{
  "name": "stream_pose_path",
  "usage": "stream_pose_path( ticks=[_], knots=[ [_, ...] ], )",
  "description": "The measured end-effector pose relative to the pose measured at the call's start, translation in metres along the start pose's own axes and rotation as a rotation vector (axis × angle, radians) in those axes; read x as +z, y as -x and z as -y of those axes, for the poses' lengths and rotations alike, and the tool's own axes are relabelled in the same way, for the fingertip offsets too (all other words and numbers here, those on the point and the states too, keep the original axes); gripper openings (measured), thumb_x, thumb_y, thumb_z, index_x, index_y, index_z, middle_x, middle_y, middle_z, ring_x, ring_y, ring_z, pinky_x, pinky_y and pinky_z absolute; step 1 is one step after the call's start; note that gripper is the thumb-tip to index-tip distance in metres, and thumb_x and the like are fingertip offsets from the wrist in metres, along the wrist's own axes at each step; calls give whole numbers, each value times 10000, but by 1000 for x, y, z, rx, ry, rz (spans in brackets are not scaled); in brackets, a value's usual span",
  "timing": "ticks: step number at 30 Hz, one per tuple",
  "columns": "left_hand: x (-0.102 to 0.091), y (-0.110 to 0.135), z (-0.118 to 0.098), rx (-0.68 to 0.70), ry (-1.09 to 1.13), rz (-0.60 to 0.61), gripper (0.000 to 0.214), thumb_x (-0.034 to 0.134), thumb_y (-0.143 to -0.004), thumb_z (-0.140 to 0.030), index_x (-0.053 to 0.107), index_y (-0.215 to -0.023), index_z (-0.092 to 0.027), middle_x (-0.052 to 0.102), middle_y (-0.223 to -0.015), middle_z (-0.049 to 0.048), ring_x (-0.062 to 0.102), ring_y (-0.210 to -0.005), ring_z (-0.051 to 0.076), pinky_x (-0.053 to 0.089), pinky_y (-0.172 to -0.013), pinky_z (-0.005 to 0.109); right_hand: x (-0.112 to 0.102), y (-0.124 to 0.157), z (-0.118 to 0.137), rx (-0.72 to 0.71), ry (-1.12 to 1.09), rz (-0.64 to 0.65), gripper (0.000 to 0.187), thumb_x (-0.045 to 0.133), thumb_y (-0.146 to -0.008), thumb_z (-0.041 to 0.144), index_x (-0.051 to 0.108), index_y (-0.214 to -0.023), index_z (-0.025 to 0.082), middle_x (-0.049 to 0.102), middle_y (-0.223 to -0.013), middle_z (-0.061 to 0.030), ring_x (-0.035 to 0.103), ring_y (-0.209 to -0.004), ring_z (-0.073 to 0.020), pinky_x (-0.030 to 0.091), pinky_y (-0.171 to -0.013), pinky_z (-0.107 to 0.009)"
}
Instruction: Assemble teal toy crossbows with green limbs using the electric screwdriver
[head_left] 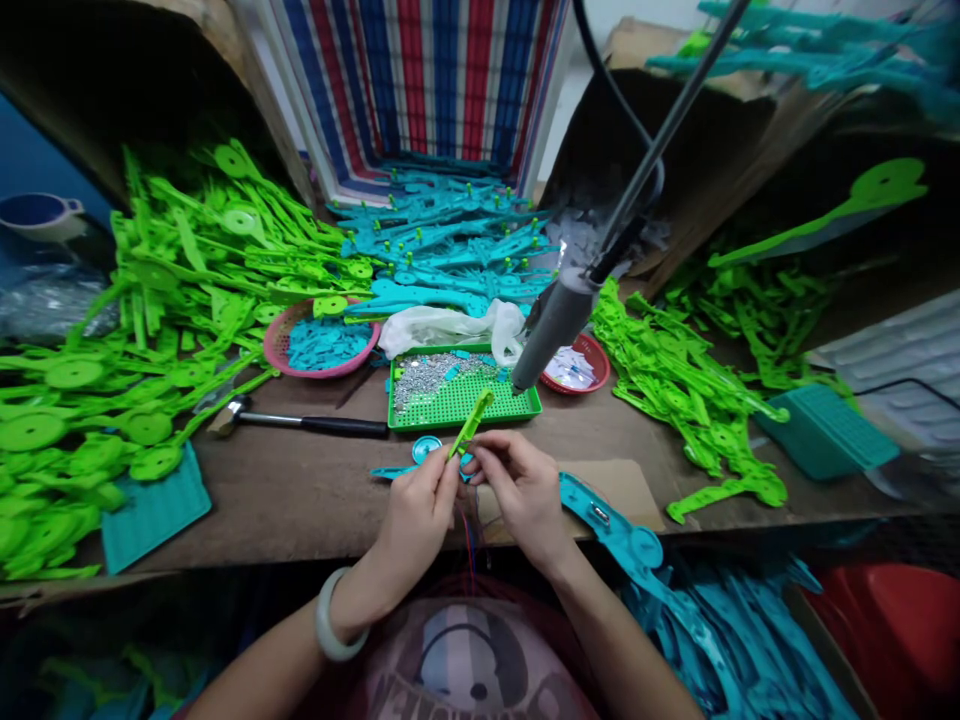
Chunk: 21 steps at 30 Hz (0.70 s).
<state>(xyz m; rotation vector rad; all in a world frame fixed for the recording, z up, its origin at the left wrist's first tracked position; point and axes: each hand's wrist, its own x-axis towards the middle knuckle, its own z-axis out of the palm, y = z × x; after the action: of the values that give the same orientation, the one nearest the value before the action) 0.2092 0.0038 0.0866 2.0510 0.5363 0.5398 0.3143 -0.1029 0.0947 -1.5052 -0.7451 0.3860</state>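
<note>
The left hand (418,498) pinches a slim lime-green plastic strip (473,421), just this side of the green perforated plastic tray (442,408); right hand (523,490) by its lower end, hold unclear. Looks light, stiff, smooth: take the edges!

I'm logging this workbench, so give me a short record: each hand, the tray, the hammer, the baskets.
Left hand: pinching a green plastic piece
Right hand: at that piece's lower end
Tray: green, holding small metal parts
Hammer: lying left of the tray
Pink basket: blue pieces
Red basket: white pieces
</note>
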Motion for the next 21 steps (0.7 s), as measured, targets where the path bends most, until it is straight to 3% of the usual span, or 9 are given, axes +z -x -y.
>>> stream_pose_path(
  ticks=[12, 18, 21],
  knots=[
    [-5, 1, 1, 75, -54, -62, 279, 458, -1013, -287, 689, -1115, -166, 741, -784, 48, 721, -725, 187, 523, -686, 260, -1, 0, 3, -201, 297, 20, 95, 543, -996, 222, 620, -945, 204, 674, -809, -14, 675, -712, -141, 527, -638, -257],
    [-2, 7, -1, 191, -57, -59, 286, 447, -1027, -251, 678, -1155, -140, 760, -847, 60, 729, -719, 165, 539, -636, 228, 0, -3, -3, -514, 508, -58, 99, 514, -1001, 131, 594, -983, 187, 668, -845, -47, 637, -774, -158, 527, -710, -275],
    [-1, 9, 0, 181, -64, -30, 302, 430, -1038, -250, 667, -1182, -131, 769, -867, 61, 734, -727, 158, 533, -600, 215, 0, -3, -6, -624, 577, -58, 126, 488, -997, 96, 576, -1024, 181, 664, -829, -57, 620, -761, -170, 532, -696, -281]
  ],
)
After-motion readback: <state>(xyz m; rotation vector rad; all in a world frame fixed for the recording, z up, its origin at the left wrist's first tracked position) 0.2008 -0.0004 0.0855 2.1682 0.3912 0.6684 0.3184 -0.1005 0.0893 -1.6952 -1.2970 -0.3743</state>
